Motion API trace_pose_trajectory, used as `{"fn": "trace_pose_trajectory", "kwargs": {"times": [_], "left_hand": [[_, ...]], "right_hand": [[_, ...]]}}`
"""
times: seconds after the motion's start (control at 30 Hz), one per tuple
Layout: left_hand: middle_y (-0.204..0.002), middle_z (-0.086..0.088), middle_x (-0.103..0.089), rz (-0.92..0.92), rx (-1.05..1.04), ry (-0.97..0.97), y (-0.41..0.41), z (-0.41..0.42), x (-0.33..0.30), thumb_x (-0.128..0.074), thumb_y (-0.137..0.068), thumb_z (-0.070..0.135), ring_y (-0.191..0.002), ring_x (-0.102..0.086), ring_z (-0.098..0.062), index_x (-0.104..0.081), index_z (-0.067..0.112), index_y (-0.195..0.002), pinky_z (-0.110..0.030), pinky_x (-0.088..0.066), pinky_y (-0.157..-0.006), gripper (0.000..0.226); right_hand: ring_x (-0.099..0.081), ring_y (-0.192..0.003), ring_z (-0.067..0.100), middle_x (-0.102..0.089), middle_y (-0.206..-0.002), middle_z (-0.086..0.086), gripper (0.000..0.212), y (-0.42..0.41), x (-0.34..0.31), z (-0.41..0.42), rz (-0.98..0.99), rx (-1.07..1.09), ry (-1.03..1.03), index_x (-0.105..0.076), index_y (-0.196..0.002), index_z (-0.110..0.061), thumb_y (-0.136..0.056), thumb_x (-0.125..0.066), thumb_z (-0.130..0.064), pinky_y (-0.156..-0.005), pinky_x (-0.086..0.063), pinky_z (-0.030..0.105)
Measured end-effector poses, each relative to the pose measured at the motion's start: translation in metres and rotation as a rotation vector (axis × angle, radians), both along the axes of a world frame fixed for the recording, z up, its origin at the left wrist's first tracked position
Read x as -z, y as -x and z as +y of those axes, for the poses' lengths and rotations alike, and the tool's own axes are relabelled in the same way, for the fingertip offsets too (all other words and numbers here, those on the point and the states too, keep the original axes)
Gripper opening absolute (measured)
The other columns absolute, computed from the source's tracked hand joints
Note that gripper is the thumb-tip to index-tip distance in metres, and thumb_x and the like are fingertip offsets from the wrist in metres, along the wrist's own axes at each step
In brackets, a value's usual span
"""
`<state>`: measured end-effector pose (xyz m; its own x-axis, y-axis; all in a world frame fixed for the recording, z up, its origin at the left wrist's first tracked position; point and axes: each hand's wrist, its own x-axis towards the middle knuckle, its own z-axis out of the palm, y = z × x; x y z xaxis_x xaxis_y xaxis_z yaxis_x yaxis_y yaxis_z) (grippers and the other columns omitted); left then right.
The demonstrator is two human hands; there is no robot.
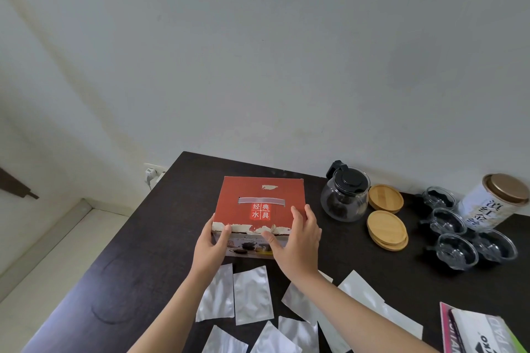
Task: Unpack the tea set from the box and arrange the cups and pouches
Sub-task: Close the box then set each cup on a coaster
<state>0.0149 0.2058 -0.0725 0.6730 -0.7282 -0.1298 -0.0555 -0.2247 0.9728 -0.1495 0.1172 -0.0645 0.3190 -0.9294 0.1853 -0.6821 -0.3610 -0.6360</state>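
A red tea set box with a closed lid stands on the dark table. My left hand grips its near left corner, thumb on the lid's torn front edge. My right hand holds the near right corner, thumb on the front face and fingers on the lid. Several silver pouches lie flat in front of the box, partly under my forearms. Several small glass cups with dark handles stand at the right. A glass teapot with a black lid is just right of the box.
Two stacks of round bamboo coasters lie between the teapot and the cups. A white tea tin with a gold lid stands at the far right by the wall. A writing pad lies at the near right corner. The table's left edge drops to the floor.
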Motion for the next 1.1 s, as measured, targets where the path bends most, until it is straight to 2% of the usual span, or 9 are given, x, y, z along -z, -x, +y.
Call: {"fn": "trace_pose_trajectory", "kwargs": {"times": [0.1, 0.2, 0.3, 0.4, 0.47, 0.63, 0.7, 0.83, 1.1], "left_hand": [[-0.121, 0.001, -0.061, 0.012, 0.011, 0.011, -0.001, 0.001, 0.001, -0.057, -0.093, 0.03, -0.108, -0.06, -0.013, -0.044, 0.021, -0.137, -0.023, -0.053, -0.081, 0.047], [-0.123, 0.001, -0.06, 0.058, 0.028, 0.021, -0.002, 0.001, 0.005, -0.057, -0.092, 0.033, -0.111, -0.06, -0.014, -0.04, 0.024, -0.14, -0.03, -0.054, -0.087, 0.052], [-0.124, 0.0, -0.06, 0.179, 0.041, 0.029, -0.003, -0.001, 0.01, -0.056, -0.09, 0.037, -0.112, -0.06, -0.018, -0.035, 0.029, -0.142, -0.04, -0.053, -0.091, 0.057], [-0.125, -0.002, -0.06, 0.24, 0.056, 0.032, -0.006, -0.001, 0.013, -0.059, -0.081, 0.047, -0.114, -0.06, -0.022, -0.033, 0.034, -0.142, -0.048, -0.051, -0.094, 0.068], [-0.125, -0.001, -0.059, 0.243, 0.061, 0.031, -0.005, -0.001, 0.014, -0.058, -0.081, 0.048, -0.114, -0.059, -0.022, -0.033, 0.036, -0.142, -0.047, -0.051, -0.094, 0.067], [-0.126, 0.001, -0.059, 0.233, 0.03, 0.043, -0.001, -0.004, 0.017, -0.054, -0.082, 0.05, -0.116, -0.057, -0.018, -0.034, 0.036, -0.14, -0.041, -0.05, -0.096, 0.062], [-0.127, 0.002, -0.058, 0.235, 0.036, 0.052, -0.001, -0.004, 0.017, -0.054, -0.081, 0.051, -0.116, -0.057, -0.016, -0.035, 0.035, -0.14, -0.042, -0.049, -0.097, 0.065], [-0.126, 0.003, -0.059, 0.188, 0.048, 0.051, -0.01, -0.019, 0.009, -0.053, -0.081, 0.048, -0.115, -0.057, -0.012, -0.037, 0.029, -0.141, -0.029, -0.051, -0.09, 0.065], [-0.126, 0.002, -0.059, 0.241, 0.086, 0.022, -0.048, -0.102, 0.0, -0.053, -0.092, 0.041, -0.115, -0.057, -0.014, -0.036, 0.031, -0.14, -0.041, -0.047, -0.1, 0.051]], "right_hand": [[-0.022, -0.144, 0.032, -0.02, -0.157, 0.017, 0.103, 0.0, 0.002, 0.001, -0.034, -0.019, -0.065, -0.031, -0.145, -0.014, -0.072, -0.033, -0.087, -0.113, -0.026, 0.057], [-0.01, -0.148, 0.026, -0.001, -0.162, 0.01, 0.116, 0.004, -0.001, -0.001, -0.093, -0.061, -0.187, -0.008, -0.152, -0.017, -0.066, -0.052, -0.081, -0.111, -0.035, 0.042], [-0.018, -0.147, 0.021, -0.008, -0.162, 0.006, 0.129, 0.01, -0.001, -0.008, -0.145, -0.046, -0.308, 0.002, -0.153, -0.014, -0.061, -0.069, -0.07, -0.107, -0.037, 0.031], [-0.041, -0.136, 0.02, -0.039, -0.15, 0.004, 0.135, 0.015, 0.006, -0.014, -0.229, -0.019, -0.376, -0.005, -0.153, -0.015, -0.052, -0.072, -0.073, -0.105, -0.043, 0.034], [-0.047, -0.131, 0.019, -0.047, -0.144, 0.002, 0.133, 0.016, 0.012, -0.016, -0.237, -0.023, -0.368, -0.013, -0.152, -0.016, -0.049, -0.069, -0.079, -0.103, -0.046, 0.037], [-0.051, -0.126, 0.017, -0.05, -0.14, -0.002, 0.13, 0.014, 0.02, -0.018, -0.254, -0.028, -0.347, -0.022, -0.148, -0.019, -0.047, -0.06, -0.09, -0.097, -0.052, 0.038], [-0.051, -0.127, 0.016, -0.049, -0.14, -0.002, 0.13, 0.013, 0.02, -0.02, -0.271, -0.033, -0.347, -0.022, -0.148, -0.019, -0.047, -0.061, -0.09, -0.098, -0.051, 0.038], [-0.05, -0.126, 0.014, -0.049, -0.14, -0.003, 0.124, 0.006, 0.015, -0.032, -0.304, -0.021, -0.338, -0.024, -0.148, -0.02, -0.05, -0.068, -0.083, -0.1, -0.05, 0.034], [-0.055, -0.118, 0.011, -0.055, -0.13, -0.007, 0.111, -0.025, 0.004, -0.095, -0.295, 0.057, -0.266, -0.032, -0.141, -0.022, -0.053, -0.068, -0.08, -0.092, -0.054, 0.033]]}}
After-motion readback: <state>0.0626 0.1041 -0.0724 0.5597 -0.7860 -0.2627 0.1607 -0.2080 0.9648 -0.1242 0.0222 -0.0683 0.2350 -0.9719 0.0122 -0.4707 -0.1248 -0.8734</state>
